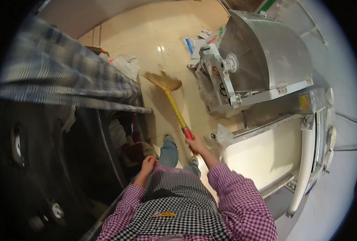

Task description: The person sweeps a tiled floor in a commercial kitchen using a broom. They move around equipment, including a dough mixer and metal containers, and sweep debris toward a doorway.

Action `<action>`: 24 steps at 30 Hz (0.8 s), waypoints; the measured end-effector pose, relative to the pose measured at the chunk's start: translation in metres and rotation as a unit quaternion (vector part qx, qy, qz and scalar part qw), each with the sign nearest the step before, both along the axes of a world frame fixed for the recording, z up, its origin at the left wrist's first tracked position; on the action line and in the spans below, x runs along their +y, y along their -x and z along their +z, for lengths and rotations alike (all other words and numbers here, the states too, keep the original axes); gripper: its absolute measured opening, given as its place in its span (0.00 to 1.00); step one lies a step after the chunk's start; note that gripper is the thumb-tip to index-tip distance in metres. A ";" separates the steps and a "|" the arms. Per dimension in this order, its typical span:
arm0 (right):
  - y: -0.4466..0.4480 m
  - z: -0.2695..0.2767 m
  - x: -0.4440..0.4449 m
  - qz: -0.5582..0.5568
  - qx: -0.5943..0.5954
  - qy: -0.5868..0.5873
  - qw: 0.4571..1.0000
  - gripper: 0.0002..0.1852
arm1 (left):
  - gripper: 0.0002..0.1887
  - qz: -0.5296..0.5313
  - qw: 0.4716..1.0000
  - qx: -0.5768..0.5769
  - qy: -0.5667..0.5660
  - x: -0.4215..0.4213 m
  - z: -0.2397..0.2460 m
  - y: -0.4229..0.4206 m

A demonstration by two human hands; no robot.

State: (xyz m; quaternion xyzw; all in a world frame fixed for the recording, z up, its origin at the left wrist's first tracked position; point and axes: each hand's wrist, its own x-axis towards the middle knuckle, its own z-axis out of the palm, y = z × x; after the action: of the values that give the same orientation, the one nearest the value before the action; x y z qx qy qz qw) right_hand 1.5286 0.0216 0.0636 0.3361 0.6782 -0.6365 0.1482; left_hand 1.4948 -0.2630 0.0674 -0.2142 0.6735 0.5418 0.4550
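My right hand [196, 144] grips the red lower part of the handle of a grass broom [175, 105]. The handle is wrapped in yellow above the red grip. The broom's tan bristles [163, 80] fan out over the tiled floor [154, 36], ahead of my feet. In front of my apron [181, 195], at waist height, my left hand [149, 164] has its fingers curled, with nothing visible in it.
A metal machine with a rounded hopper [256, 51] and a pale belt [262, 153] stands at right. Plastic packaging [195, 45] lies beside it. Plaid cloth [70, 66] drapes furniture at left, near a white plastic bag [126, 64]. A clear bag [224, 135] hangs by the belt's corner.
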 end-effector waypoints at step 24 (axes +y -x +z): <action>0.015 0.096 -0.047 -0.693 0.082 0.501 0.512 0.12 | 0.10 -0.098 0.986 -0.063 0.119 -0.028 -0.026 0.090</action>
State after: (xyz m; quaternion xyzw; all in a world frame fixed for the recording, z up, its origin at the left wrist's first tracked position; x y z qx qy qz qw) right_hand 1.5133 -0.0257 0.1596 0.5158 -0.1923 -0.7957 -0.2526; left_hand 1.4049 -0.2906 0.0410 -0.2328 0.7210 0.3960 0.5187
